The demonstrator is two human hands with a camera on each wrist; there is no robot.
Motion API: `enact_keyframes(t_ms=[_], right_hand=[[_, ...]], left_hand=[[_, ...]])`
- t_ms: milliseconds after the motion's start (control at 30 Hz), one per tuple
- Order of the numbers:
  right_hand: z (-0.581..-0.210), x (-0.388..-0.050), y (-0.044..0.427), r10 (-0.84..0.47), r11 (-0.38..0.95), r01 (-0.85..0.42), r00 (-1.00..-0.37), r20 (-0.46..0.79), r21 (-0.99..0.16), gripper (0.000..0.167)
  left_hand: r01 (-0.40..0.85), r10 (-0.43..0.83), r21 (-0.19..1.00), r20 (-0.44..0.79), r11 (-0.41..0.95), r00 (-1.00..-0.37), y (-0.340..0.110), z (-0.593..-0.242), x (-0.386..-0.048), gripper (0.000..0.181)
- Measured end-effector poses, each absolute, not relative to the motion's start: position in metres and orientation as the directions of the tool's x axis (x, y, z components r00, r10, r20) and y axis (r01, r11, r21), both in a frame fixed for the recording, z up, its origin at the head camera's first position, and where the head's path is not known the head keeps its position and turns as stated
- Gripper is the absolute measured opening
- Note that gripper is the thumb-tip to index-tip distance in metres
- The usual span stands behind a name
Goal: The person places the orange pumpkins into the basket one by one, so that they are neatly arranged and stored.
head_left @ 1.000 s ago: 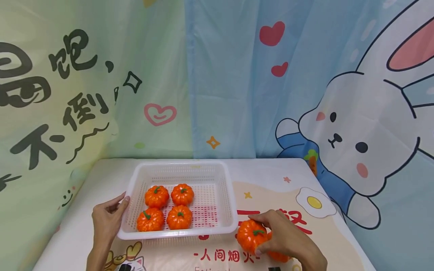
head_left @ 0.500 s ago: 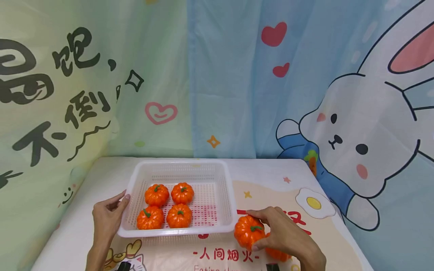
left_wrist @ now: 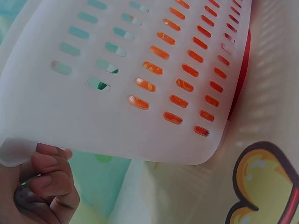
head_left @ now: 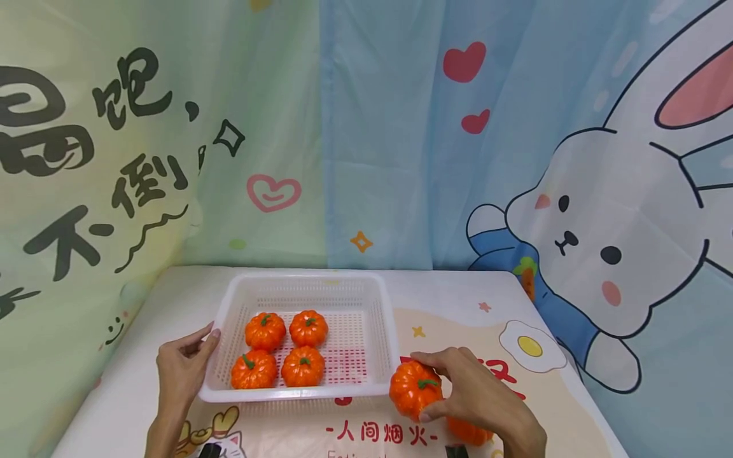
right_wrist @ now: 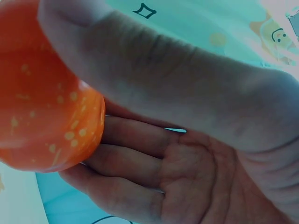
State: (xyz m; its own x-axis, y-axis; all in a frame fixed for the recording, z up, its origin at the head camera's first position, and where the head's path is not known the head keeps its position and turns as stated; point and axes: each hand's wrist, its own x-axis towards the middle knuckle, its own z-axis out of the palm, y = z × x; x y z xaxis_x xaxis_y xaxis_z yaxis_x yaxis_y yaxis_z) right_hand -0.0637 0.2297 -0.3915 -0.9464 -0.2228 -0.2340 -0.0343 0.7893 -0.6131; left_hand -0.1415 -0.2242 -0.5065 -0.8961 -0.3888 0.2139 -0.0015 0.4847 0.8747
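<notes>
In the head view my left hand [head_left: 182, 367] pinches the left rim of a white plastic basket [head_left: 382, 331] with slotted walls. Several small orange toy pumpkins [head_left: 303, 367] with green stems sit in the basket's left and middle part. My right hand [head_left: 481, 395] grips another toy pumpkin [head_left: 415, 389] between thumb and fingers, just outside the basket's front right corner. Behind that hand, partly covered by it, a further orange pumpkin [head_left: 469, 434] lies on the table. The right wrist view shows the gripped pumpkin [right_wrist: 51, 107] against thumb and fingers.
The table [head_left: 446, 289] wears a printed cover with red lettering and a fried-egg picture [head_left: 531, 343]. A printed curtain [head_left: 378, 127] hangs behind the table and along its sides. Small black objects [head_left: 457, 451] show at the bottom edge near both wrists.
My right hand has shifted a little left and slightly up with the pumpkin, closer to the basket's corner. The left hand and the basket stay about where they were.
</notes>
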Motion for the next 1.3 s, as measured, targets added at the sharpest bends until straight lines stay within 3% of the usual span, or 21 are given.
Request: enact_keyframes(t_ms=[533, 1300], right_hand=[[-0.383, -0.072, 0.215, -0.205, 0.781, -0.032, -0.956, -0.208, -0.623, 0.081], [-0.391, -0.099, 0.186, -0.321, 0.76, -0.187, -0.941, -0.11, -0.623, 0.084]], left_hand=[[0.005, -0.387, 0.879, 0.215, 0.477, -0.897, -0.226, -0.506, -0.142, 0.032], [-0.016, -0.391, 0.869, 0.206, 0.495, -0.897, -0.224, -0.506, -0.141, 0.032]])
